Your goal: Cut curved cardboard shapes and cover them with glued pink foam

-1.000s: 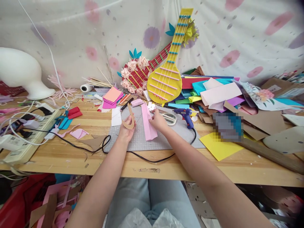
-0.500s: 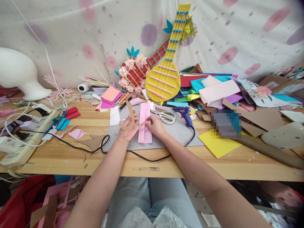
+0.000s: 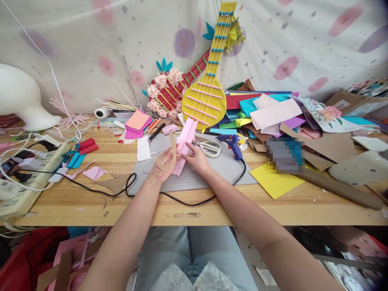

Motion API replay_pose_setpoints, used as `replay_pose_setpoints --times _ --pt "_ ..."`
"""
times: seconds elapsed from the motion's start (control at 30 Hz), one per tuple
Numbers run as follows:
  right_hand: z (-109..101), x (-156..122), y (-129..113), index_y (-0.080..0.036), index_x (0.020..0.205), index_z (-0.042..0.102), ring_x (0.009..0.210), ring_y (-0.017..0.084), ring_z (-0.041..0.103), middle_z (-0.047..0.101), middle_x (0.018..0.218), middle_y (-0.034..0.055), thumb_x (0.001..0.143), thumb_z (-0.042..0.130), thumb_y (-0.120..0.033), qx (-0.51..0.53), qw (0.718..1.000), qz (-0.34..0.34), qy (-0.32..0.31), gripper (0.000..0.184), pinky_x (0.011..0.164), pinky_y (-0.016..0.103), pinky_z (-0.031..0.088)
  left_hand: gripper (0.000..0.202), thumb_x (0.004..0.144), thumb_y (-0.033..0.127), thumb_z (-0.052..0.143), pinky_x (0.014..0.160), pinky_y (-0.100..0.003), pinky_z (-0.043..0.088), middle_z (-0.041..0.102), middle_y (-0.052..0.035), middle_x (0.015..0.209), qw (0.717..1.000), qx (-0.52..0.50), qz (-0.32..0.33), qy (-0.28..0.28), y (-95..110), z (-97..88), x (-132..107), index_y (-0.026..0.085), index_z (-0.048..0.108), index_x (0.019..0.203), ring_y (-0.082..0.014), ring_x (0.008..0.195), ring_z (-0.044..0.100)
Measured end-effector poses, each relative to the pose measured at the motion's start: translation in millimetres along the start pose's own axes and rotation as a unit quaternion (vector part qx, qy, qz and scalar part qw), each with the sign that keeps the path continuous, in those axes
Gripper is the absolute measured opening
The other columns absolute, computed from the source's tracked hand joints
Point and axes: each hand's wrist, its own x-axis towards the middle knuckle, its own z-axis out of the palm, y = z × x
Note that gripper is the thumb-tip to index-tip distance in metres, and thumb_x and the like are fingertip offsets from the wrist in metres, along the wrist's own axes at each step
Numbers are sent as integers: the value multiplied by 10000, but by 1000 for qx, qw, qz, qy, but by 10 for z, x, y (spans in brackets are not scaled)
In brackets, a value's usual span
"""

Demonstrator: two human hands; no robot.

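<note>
A curved, hook-shaped strip of brown cardboard [image 3: 173,146] rests in my left hand [image 3: 161,173], whose fingers curl behind it. Those fingertips also reach the left edge of a folded pink paper strip [image 3: 187,131]. My right hand [image 3: 198,161] pinches the paper's right side, thumb and fingers near its lower half. The paper tilts, its far end leaning right, above the grey cutting mat [image 3: 212,176]. Just beyond my right hand lie scissors [image 3: 210,148] with pale handles. A blue hot glue gun [image 3: 233,143] stands right of them.
A black cord [image 3: 188,204] crosses the mat's front. Yellow and red paper lutes [image 3: 204,103] lean at the back. Coloured paper [image 3: 275,115] piles up at right, with a yellow sheet [image 3: 275,180] nearer. At left is a power strip [image 3: 45,178].
The pink paper strip has turned from nearly straight to slanting right at its far end. Both hands turned with it and still hold their pieces. The view has shifted slightly.
</note>
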Motion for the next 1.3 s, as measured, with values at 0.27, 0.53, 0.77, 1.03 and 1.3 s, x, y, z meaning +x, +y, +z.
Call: replay_pose_setpoints --times 0.27,0.53,0.77,1.03,1.3 --pt "24 36 41 -208 1358 376 726 128 636 619 1116 59 673 536 -127 186 982 -16 -27 708 654 258 530 146 747 135 615 862 -246 476 644 1 720 997 6 25 66 2 -75 79 149 687 873 -66 648 590" --pt "50 -19 -36 -300 1361 326 719 80 590 310 1453 23 601 549 -111 288 953 -22 -92 814 541 198 488 155 766 147 586 823 -220 474 650 3 735 995 13 57 84 36 -105 67 166 690 880 -73 692 604" --pt "91 -62 -89 -258 1398 270 579 68 522 615 1013 20 636 543 -106 256 954 -4 -157 824 478 180 409 178 726 197 638 897 -232 444 655 -1 751 995 44 75 51 51 -86 50 181 695 893 -91 756 611" --pt "107 -60 -89 -146 1339 381 487 79 451 521 596 -50 695 553 -143 183 973 10 -142 666 474 201 374 283 661 223 710 881 -276 459 668 -28 781 997 55 57 6 10 -85 35 160 696 936 -133 832 623" --pt "6 -33 -41 -189 1343 401 566 100 543 594 700 -12 728 561 -149 121 990 -24 -75 636 538 224 447 307 564 207 772 710 -222 453 684 -8 760 984 142 49 95 136 -163 87 167 713 863 -82 671 599"
